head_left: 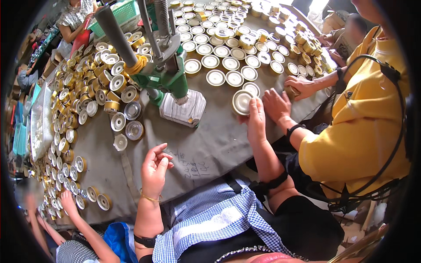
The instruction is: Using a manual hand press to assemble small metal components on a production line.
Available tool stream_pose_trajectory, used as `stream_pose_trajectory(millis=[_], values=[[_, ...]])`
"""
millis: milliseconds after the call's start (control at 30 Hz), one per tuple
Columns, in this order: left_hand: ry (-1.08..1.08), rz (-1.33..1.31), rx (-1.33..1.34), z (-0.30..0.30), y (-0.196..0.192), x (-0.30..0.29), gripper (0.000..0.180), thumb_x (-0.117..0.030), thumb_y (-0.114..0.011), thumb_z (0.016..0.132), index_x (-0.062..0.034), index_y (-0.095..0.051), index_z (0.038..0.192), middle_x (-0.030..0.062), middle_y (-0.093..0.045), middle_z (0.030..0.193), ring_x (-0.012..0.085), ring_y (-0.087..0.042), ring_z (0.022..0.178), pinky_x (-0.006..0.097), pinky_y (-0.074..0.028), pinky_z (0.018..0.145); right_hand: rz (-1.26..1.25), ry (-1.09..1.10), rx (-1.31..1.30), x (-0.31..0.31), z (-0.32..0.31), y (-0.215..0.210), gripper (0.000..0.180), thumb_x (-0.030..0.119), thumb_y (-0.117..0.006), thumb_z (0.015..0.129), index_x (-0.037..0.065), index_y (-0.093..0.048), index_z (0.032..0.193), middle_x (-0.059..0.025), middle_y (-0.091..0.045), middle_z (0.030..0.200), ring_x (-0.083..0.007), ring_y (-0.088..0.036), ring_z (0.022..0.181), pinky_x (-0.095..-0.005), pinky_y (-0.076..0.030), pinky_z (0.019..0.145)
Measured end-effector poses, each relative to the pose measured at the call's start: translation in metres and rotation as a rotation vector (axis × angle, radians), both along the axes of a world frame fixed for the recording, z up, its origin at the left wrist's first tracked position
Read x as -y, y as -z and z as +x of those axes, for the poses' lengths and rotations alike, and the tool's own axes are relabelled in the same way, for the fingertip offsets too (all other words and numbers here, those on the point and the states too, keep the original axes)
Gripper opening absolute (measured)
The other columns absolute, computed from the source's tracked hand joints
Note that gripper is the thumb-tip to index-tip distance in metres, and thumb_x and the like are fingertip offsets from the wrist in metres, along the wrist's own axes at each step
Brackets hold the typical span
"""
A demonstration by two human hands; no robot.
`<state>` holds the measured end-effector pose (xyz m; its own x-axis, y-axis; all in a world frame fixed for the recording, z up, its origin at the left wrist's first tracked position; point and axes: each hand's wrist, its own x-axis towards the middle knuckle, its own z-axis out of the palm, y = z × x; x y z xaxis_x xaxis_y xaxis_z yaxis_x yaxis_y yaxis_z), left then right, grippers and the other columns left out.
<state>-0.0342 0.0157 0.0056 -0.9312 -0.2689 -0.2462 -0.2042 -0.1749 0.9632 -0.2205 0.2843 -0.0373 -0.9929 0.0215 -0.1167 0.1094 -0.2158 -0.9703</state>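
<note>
My right hand (256,115) grips a round gold part with a white ring-shaped face (243,102), thumb and fingers closed on its right edge, above the grey table cover (175,149). My left hand (157,163) hovers over the cover nearer to me. Its fingers are loosely bent and apart, with nothing visible in them. Beyond my hands stands a green hand press (169,74) with a grey lever and a spring. A pale wrapped block (183,108) lies under its head. Rows of white-faced gold parts (215,77) spread behind and right of the press.
A heap of gold parts (87,87) covers the table's left side, beside a white basket (40,122). At my right, a co-worker in yellow (346,149) reaches in with both hands (277,105). Another person's hand (69,202) touches parts at lower left. A green basket (115,18) stands behind.
</note>
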Motion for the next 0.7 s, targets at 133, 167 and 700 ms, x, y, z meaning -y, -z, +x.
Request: stream_pose_trajectory(millis=[133, 167, 700], values=[[-0.027, 0.007, 0.034, 0.006, 0.016, 0.005, 0.033, -0.004, -0.052, 0.093, -0.0030, -0.054, 0.125, 0.0041, -0.060, 0.094, 0.0080, -0.057, 0.081, 0.024, -0.051, 0.076, 1.216, 0.029, -0.398, -0.005, 0.004, 0.035, 0.030, 0.027, -0.058, 0.091, 0.008, -0.061, 0.114, -0.0170, -0.060, 0.107, -0.0305, -0.053, 0.103, -0.0413, -0.038, 0.096], [-0.039, 0.006, 0.042, 0.009, 0.020, 0.007, 0.033, -0.008, -0.053, 0.093, -0.0035, -0.054, 0.125, 0.0033, -0.060, 0.095, 0.0078, -0.057, 0.080, 0.025, -0.051, 0.077, 1.334, 0.103, -0.413, 0.001, 0.007, 0.039, 0.035, 0.027, -0.061, 0.088, 0.008, -0.060, 0.117, -0.0183, -0.057, 0.117, -0.0335, -0.048, 0.111, -0.0433, -0.035, 0.099], [-0.341, -0.105, 0.039, 0.073, 0.070, 0.031, 0.025, -0.004, -0.053, 0.093, -0.0039, -0.060, 0.117, 0.0016, -0.062, 0.088, 0.0067, -0.058, 0.080, 0.023, -0.051, 0.073, 1.662, -0.226, -0.932, -0.036, 0.025, 0.034, 0.038, 0.013, -0.063, 0.078, 0.011, -0.062, 0.116, -0.0136, -0.050, 0.136, -0.0322, -0.045, 0.126, -0.0442, -0.030, 0.107]])
